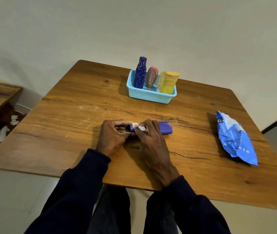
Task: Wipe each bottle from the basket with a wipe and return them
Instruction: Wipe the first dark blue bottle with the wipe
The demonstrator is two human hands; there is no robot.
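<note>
Hands meet near the middle of the wooden table (66,125), and between them we see a purple bottle (165,128) lying on its side, its capped end poking out to the right. Our view shows the left hand (113,136) with its fingers curled round the bottle's left end, gripping it. The right hand (149,139) is curled over the bottle's middle and pinches a crumpled white wipe (140,127) against the bottle's surface. Both arms wear dark sleeves. Toward the far edge of the table we find a light blue basket (151,97) holding three bottles upright or slightly leaning: a dark blue bottle (140,73) at the left, a brown bottle (152,76) in the middle, and a yellow bottle (167,82) at the right, all marked with pale scribbled lines. Well apart from the hands, near the table's right edge, lies a blue pack of wipes (235,139). Off the table to the left we make out a low wooden shelf (0,95) and a few white scraps (4,132) lying below it.
</note>
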